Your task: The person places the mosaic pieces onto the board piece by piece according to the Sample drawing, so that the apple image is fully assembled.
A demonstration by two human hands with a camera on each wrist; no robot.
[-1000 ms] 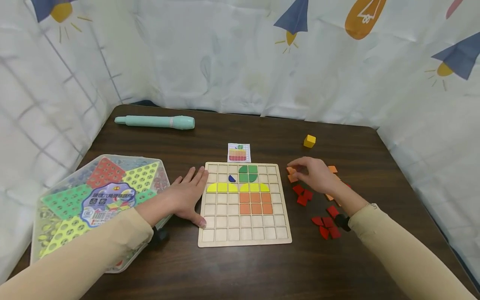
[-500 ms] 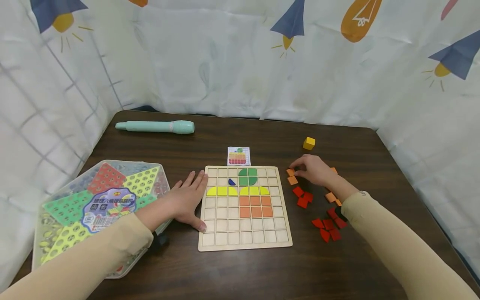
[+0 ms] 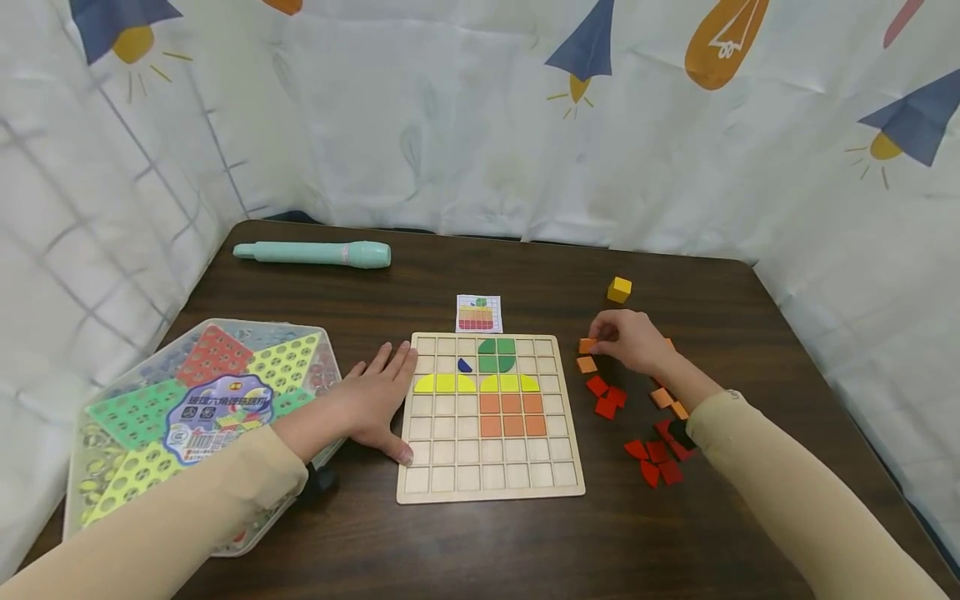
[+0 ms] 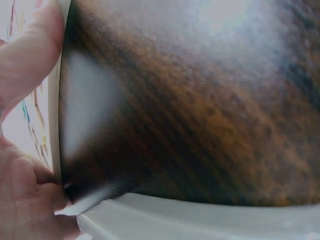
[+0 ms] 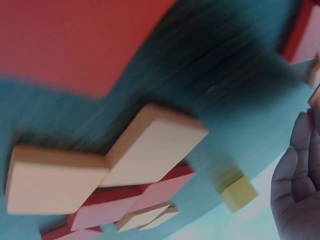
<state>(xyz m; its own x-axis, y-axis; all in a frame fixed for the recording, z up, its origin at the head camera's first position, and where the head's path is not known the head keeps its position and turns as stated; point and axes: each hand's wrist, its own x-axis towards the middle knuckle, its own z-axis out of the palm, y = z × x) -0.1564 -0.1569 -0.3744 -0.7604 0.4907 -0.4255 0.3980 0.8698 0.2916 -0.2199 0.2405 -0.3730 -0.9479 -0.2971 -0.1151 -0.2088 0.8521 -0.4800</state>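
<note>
Orange tile pinched by your right hand at the grid board's two o'clock

Take twelve as pointing away from you, with the clock centred on the board. Your right thumb and finger are narrow, gripping the tile just outside the board's edge; whether it is clear of the table cannot be told. A second orange tile lies just beside it, on its six-o'clock side. Your left hand is at nine o'clock, fingers spread wide, holding nothing, with fingertips and thumb resting on the board's edge.

On the board, green pieces sit at twelve, a small blue piece at eleven, yellow pieces at ten and one, and six orange squares just to three o'clock of the centre. The picture card lies at twelve, just past the board.

Three red tiles lie at three o'clock, and more red pieces between three and four. The yellow cube stands between one and two. At nine lies the plastic box; a teal cylinder lies between ten and eleven.
</note>
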